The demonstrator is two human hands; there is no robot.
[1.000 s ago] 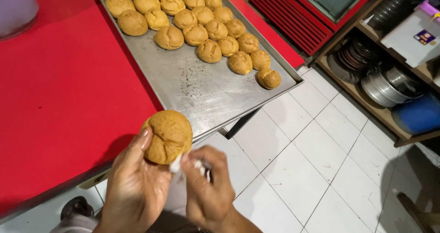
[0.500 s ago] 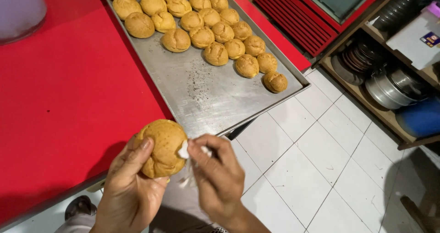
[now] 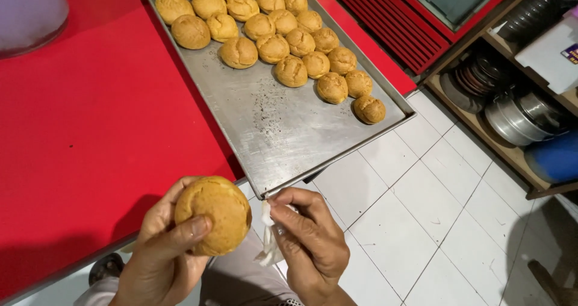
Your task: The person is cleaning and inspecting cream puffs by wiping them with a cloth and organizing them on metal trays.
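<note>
Filling is judged to be the step in hand: a round golden bun is grasped in the left hand, thumb laid across its front and fingers curled behind, and it is held in the air just off the near edge of the red desk. The right hand is clenched on a small white bag, pinched near its top, with crumpled folds hanging below the fingers. The bag's tip is held just beside the bun's right side; whether they touch cannot be told. Behind the hands, a metal baking tray is seen overhanging the desk edge, its near half bare and its far half packed with more buns in rows. The next move is judged to call for a steady hold on the bun, the tip pressed into its side, and a gentle squeeze so the shell is not split.
</note>
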